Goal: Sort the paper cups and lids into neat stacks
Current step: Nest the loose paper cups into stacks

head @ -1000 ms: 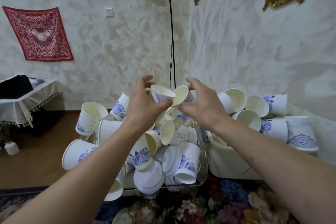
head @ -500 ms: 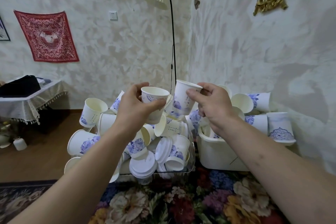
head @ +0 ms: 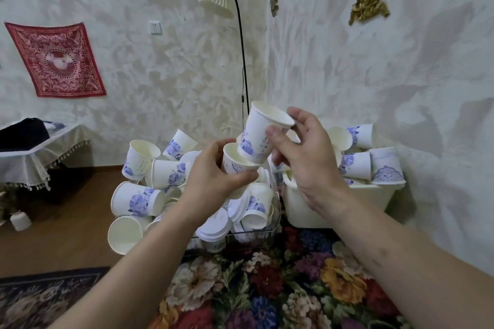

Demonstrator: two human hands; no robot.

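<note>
Cup (head: 263, 131) entering lower cup (head: 235, 161).

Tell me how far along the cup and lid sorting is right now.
Barely started: no finished stack shows. In hand, the right hand is nesting a cup into the cup held by the left hand. Left: the loose pile of cups, lids, and cups over the white bin.

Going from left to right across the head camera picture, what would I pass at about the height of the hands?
Cloth-covered side table → heap of loose paper cups → left hand holding a cup → right hand nesting a second cup → white tub piled with cups.
</note>
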